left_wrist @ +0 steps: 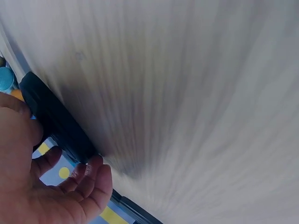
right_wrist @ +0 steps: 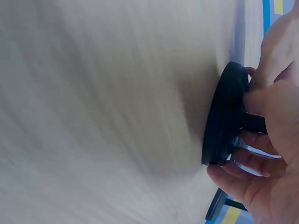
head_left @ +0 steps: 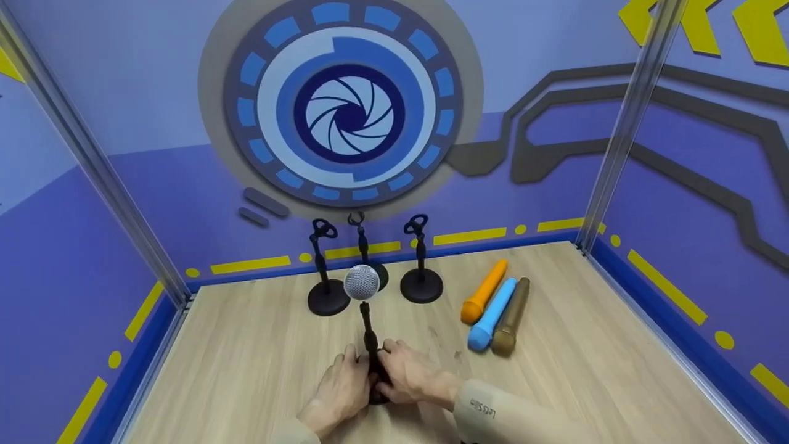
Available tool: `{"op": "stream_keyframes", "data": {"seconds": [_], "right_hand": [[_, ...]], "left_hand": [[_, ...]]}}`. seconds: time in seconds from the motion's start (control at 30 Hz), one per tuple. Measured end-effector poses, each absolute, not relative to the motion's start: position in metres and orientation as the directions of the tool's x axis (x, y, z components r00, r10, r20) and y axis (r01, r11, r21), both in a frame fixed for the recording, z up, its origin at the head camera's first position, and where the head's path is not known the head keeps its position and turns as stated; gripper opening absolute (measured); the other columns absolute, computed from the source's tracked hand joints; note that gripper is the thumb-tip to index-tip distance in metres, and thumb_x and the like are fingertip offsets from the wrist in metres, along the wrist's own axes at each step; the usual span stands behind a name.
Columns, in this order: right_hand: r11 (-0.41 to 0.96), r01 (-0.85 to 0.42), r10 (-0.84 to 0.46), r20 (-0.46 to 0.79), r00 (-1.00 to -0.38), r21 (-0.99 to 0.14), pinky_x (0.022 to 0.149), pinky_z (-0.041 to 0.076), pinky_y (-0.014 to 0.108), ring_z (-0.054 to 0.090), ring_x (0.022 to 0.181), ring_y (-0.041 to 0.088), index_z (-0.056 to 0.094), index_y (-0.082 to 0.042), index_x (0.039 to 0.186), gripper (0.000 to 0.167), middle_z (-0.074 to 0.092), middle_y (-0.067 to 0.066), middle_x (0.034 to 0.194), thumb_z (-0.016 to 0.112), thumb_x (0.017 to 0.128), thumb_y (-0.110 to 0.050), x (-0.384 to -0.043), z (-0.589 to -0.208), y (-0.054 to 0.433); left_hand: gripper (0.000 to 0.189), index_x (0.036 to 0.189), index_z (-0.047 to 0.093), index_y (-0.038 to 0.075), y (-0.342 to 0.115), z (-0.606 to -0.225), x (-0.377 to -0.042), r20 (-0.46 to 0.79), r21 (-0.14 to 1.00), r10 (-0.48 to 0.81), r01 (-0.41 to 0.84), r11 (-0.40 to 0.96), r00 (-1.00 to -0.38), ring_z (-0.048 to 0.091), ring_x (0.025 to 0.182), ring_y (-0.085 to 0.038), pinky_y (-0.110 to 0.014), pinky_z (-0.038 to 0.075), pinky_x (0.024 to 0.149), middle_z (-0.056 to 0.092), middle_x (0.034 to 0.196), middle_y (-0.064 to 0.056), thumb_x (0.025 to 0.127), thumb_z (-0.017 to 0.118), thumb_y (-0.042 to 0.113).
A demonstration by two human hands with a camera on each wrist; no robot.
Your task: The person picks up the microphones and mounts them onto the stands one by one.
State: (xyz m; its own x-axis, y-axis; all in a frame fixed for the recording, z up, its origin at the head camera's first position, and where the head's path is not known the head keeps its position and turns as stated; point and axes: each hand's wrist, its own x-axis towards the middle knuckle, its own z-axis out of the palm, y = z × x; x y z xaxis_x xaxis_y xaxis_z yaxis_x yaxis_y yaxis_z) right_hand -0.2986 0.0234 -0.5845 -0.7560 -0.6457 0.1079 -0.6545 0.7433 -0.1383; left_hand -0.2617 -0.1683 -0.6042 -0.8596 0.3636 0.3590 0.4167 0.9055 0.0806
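Observation:
A black desktop microphone stand (head_left: 369,330) stands near the front of the table, with a silver mesh-headed microphone (head_left: 362,282) at its top. My left hand (head_left: 342,385) grips the stand's base from the left, and my right hand (head_left: 416,373) holds it from the right. In the left wrist view, fingertips curl against the edge of the round base (left_wrist: 56,121). The right wrist view has the thumb and fingers around the same base (right_wrist: 225,116). Whether the base rests flat on the table is unclear.
Farther back are three black stands with holders on top: left (head_left: 328,297), middle (head_left: 363,246) and right (head_left: 421,285). To the right, orange (head_left: 485,291), blue (head_left: 492,316) and brown (head_left: 511,317) microphones lie side by side. Printed panels enclose the wooden table (head_left: 585,370).

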Motion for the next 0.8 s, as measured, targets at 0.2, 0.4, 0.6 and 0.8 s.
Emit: {"op": "stream_keyframes", "data": {"seconds": [0.2,0.4,0.6,0.8], "right_hand": [[0.704,-0.692,-0.683,0.112,-0.722,-0.16,0.089,0.062,0.033,0.067,0.099,0.021,0.074,-0.01,0.125,0.047,0.068,0.004,0.115,0.083,0.093,-0.043,-0.296,-0.582,0.013],[0.695,-0.703,-0.694,0.118,-0.711,-0.151,0.091,0.061,0.032,0.066,0.101,0.019,0.074,-0.012,0.123,0.044,0.066,0.002,0.114,0.083,0.094,-0.044,-0.298,-0.582,-0.003],[0.692,-0.711,-0.697,0.14,-0.703,-0.125,0.093,0.06,0.03,0.066,0.102,0.018,0.074,-0.013,0.125,0.045,0.066,0.002,0.115,0.083,0.093,-0.044,-0.301,-0.586,-0.021],[0.684,-0.72,-0.705,0.146,-0.694,-0.119,0.096,0.061,0.03,0.067,0.108,0.019,0.074,-0.014,0.131,0.048,0.066,0.001,0.119,0.081,0.096,-0.046,-0.303,-0.591,-0.035]], "left_hand": [[0.027,0.119,0.073,0.005,-0.178,-0.604,-0.26,0.339,0.098,0.326,0.378,0.921,-0.882,0.06,0.073,-0.029,-0.044,0.054,0.059,0.057,0.101,-0.012,0.102,0.079,0.025],[0.026,0.114,0.072,0.004,-0.191,-0.602,-0.257,0.381,0.088,0.304,0.362,0.928,-0.873,0.06,0.071,-0.029,-0.045,0.055,0.058,0.058,0.098,-0.012,0.099,0.082,0.024],[0.028,0.116,0.072,0.002,-0.205,-0.603,-0.258,0.353,0.12,0.251,0.31,0.943,-0.901,0.06,0.073,-0.029,-0.048,0.056,0.06,0.058,0.099,-0.014,0.099,0.081,0.023],[0.031,0.12,0.071,-0.001,-0.216,-0.603,-0.257,0.293,0.113,0.207,0.249,0.962,-0.933,0.062,0.075,-0.03,-0.049,0.058,0.062,0.059,0.102,-0.016,0.102,0.079,0.023]]}}
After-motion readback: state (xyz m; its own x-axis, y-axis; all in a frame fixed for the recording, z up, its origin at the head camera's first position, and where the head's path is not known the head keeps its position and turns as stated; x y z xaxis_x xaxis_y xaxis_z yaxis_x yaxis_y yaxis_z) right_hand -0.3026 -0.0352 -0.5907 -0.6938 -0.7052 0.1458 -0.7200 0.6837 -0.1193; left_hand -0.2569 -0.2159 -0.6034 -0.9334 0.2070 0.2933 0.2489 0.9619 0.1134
